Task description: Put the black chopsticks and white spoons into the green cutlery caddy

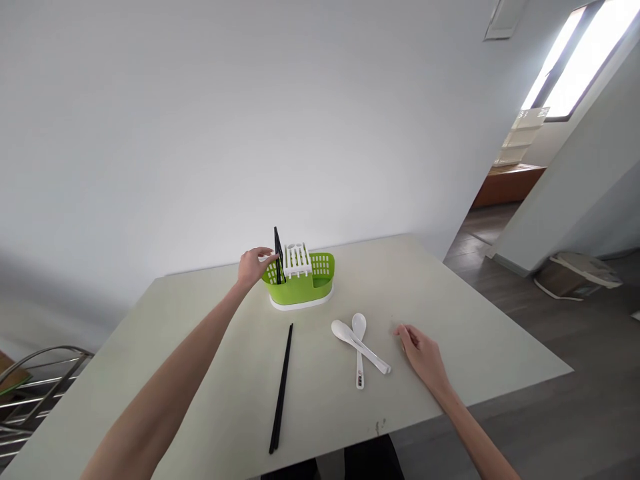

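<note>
My left hand (255, 265) is at the left end of a green cutlery basket (299, 293), its thumb and fingers closed on black chopsticks (278, 250) that stand upright in the left compartment. A white slotted rack (298, 260) sits across the basket's middle. My right hand (421, 352) lies on the table with its fingers curled in, holding nothing that I can see. To its left, white spoons (359, 343) lie crossed over each other. More black chopsticks (283, 390) lie side by side on the table in front of the basket.
The pale table (225, 393) stands against a plain wall (300, 133). Metal rails (45, 380) of a rack or chair are beside it at the lower left. A bin-like container (575, 273) is on the floor at the right.
</note>
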### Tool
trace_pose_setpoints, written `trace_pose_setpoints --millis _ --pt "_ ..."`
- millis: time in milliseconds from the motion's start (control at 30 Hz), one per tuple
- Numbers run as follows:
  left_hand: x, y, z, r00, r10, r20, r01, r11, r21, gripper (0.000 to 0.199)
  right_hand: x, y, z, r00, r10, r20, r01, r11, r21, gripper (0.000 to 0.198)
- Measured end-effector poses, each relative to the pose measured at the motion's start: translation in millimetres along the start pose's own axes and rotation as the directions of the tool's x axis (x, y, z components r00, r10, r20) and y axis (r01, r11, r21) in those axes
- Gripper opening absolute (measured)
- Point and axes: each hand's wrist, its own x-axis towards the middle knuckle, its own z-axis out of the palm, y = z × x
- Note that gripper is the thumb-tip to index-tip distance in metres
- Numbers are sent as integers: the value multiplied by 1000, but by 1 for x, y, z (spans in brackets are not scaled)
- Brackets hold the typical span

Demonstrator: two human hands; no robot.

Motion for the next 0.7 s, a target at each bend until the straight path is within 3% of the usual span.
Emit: trace_pose_setpoints --millis 167,233,300,367,467,567,700 --pt "-50 1 -9 950 -2 -313 -15 998 -53 43 -1 5 0 1000 -12 -17 12 1000 5 61" --pt "-82 -1 -10 941 -32 -336 12 998 -60 41 -1 7 0 1000 -18 -18 18 1000 0 63" --pt "-119 -6 -9 976 -53 -210 41 997 -62 38 -1 9 0 1000 -21 -17 21 1000 -8 64" --pt "-157 -12 -7 999 -52 -9 51 998 -33 34 -1 11 0 1000 -18 -15 17 1000 -14 63" --pt "-209 -17 0 974 -45 223 37 999 39 33 -2 12 -2 1000 -7 -7 7 1000 -16 60" --pt "-247 -11 5 943 -70 327 28 991 131 34 -3 12 -3 1000 -9 -3 9 1000 -12 60" --pt "-268 7 6 927 -87 365 -14 964 266 30 -6 12 -6 999 -28 -17 27 1000 -14 62"
